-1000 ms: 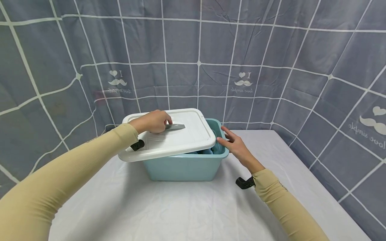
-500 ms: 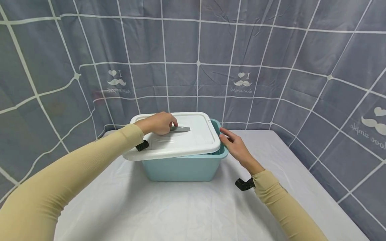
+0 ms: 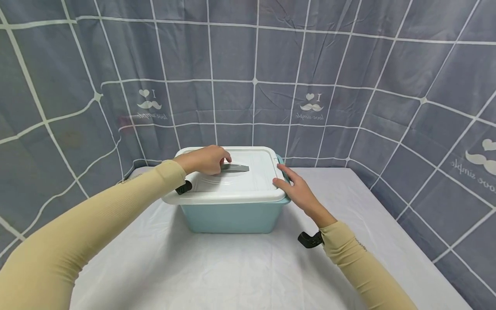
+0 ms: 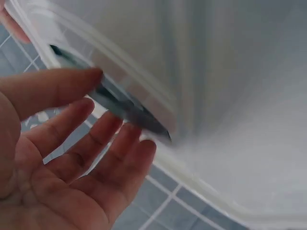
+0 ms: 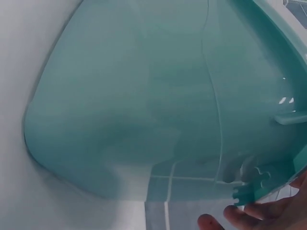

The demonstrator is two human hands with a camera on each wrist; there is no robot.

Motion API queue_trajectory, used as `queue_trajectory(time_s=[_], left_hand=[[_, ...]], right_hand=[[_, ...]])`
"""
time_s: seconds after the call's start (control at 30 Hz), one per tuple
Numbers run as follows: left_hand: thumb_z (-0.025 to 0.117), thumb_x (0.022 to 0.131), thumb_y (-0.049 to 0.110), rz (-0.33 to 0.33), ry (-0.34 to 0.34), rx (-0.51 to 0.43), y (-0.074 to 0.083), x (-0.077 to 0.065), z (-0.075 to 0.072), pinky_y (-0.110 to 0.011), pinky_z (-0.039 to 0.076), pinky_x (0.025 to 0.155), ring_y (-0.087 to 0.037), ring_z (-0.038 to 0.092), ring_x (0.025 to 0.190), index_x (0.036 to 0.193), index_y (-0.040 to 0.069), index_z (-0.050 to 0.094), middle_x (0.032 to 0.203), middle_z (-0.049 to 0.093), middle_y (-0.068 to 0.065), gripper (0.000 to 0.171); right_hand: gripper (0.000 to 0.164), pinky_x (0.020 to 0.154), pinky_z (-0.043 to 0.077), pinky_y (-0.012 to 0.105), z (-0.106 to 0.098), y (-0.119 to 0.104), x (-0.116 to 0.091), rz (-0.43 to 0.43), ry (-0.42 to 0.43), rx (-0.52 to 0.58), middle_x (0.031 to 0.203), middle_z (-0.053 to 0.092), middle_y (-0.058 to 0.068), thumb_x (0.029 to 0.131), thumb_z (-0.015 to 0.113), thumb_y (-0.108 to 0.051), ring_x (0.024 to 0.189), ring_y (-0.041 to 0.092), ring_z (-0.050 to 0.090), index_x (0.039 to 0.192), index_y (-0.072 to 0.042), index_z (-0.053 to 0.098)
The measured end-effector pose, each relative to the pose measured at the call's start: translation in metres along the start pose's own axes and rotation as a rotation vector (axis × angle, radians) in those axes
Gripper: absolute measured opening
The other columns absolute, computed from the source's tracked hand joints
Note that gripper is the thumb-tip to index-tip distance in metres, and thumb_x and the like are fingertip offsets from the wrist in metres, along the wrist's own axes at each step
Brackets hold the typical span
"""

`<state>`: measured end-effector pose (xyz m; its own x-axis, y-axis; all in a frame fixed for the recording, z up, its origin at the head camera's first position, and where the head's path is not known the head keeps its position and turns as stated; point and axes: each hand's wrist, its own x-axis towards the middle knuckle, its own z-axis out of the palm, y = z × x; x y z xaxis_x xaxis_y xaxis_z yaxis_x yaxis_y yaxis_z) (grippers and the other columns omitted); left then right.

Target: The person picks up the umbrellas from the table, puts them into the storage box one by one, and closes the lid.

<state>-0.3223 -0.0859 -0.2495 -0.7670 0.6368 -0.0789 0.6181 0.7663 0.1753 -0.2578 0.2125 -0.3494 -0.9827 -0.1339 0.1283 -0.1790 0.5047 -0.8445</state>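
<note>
A white lid point(image 3: 259, 185) lies over a light blue plastic storage box point(image 3: 232, 218), shifted a little left so the box's rim shows along the right. My left hand point(image 3: 205, 159) pinches the grey handle point(image 3: 237, 168) on top of the lid; in the left wrist view the thumb is on one side of the handle point(image 4: 127, 106) and the fingertips on the other. At the right end, my right hand point(image 3: 300, 193) touches the lid's edge with extended fingers. The box's side wall point(image 5: 134, 96) fills much of the right wrist view. Whatever is inside is hidden.
The box stands on a table with a white cloth point(image 3: 240, 271). A grey curtain with white grid lines point(image 3: 232, 56) hangs behind and along both sides. Black bands with cameras point(image 3: 310, 240) are on the wrists.
The lid has moved right and come down flatter over the box, covering the opening that showed at the right. My right hand's fingers have shifted from the box rim onto the lid's edge.
</note>
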Motion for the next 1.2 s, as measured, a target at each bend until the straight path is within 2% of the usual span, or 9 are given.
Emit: queue_trajectory(time_s=[0.1,0.2,0.33,0.5,0.63,0.73,0.97,1.2], left_hand=[[0.063,0.086,0.006,-0.051,0.015,0.021,-0.009,-0.014,-0.004,-0.05,0.043,0.105,-0.036,0.055,0.125,0.139,0.004,0.059,0.131,0.061,-0.02,0.053],[0.067,0.091,0.021,-0.142,0.015,0.028,-0.021,-0.031,-0.008,-0.057,0.036,0.112,-0.043,0.043,0.139,0.145,0.004,0.052,0.146,0.049,-0.025,0.059],[0.066,0.094,0.033,-0.246,-0.002,0.007,-0.044,-0.054,-0.006,-0.063,0.033,0.111,-0.05,0.036,0.141,0.15,0.001,0.044,0.151,0.041,-0.031,0.068],[0.059,0.098,0.046,-0.303,-0.015,-0.067,-0.063,-0.075,0.002,-0.065,0.033,0.11,-0.052,0.035,0.141,0.154,-0.003,0.035,0.153,0.038,-0.034,0.078],[0.054,0.099,0.051,-0.304,-0.002,-0.112,-0.071,-0.08,0.01,-0.064,0.032,0.111,-0.05,0.035,0.143,0.156,-0.003,0.03,0.154,0.038,-0.031,0.082],[0.053,0.101,0.05,-0.282,0.02,-0.113,-0.074,-0.08,0.013,-0.063,0.033,0.111,-0.048,0.037,0.142,0.155,-0.003,0.032,0.154,0.041,-0.029,0.079],[0.051,0.101,0.049,-0.277,0.04,-0.108,-0.078,-0.077,0.016,-0.063,0.033,0.112,-0.048,0.037,0.142,0.155,-0.002,0.034,0.154,0.041,-0.028,0.075],[0.05,0.101,0.05,-0.275,0.059,-0.117,-0.079,-0.078,0.018,-0.064,0.032,0.112,-0.048,0.036,0.143,0.155,0.0,0.034,0.155,0.04,-0.027,0.076]], right_hand=[[0.069,0.12,0.022,0.058,0.001,0.0,-0.002,0.003,0.014,-0.021,0.168,0.023,0.007,0.099,0.057,-0.05,0.155,0.031,0.017,0.159,-0.027,0.032],[0.069,0.12,0.023,0.058,0.0,0.001,-0.004,-0.007,0.025,-0.037,0.167,0.023,0.007,0.099,0.056,-0.051,0.155,0.031,0.018,0.159,-0.027,0.032],[0.069,0.119,0.024,0.058,0.0,0.002,-0.005,-0.021,0.025,-0.036,0.167,0.023,0.006,0.1,0.054,-0.05,0.155,0.032,0.02,0.16,-0.025,0.031],[0.069,0.119,0.025,0.058,0.001,0.001,-0.007,-0.022,0.029,-0.039,0.167,0.023,0.005,0.1,0.053,-0.05,0.155,0.031,0.021,0.16,-0.025,0.03],[0.069,0.119,0.026,0.057,0.001,0.0,-0.008,-0.016,0.035,-0.044,0.168,0.022,0.005,0.101,0.052,-0.051,0.155,0.03,0.02,0.161,-0.026,0.028],[0.069,0.119,0.026,0.056,0.001,-0.001,-0.008,-0.006,0.04,-0.047,0.168,0.021,0.003,0.1,0.052,-0.053,0.155,0.028,0.02,0.161,-0.028,0.028],[0.072,0.118,0.028,0.057,0.0,-0.003,-0.009,0.004,0.027,-0.072,0.168,0.021,0.005,0.1,0.051,-0.054,0.154,0.031,0.023,0.161,-0.026,0.026],[0.069,0.115,0.035,0.056,-0.004,-0.005,-0.007,-0.009,0.013,-0.121,0.166,0.026,0.009,0.102,0.05,-0.05,0.15,0.034,0.032,0.161,-0.022,0.027]])
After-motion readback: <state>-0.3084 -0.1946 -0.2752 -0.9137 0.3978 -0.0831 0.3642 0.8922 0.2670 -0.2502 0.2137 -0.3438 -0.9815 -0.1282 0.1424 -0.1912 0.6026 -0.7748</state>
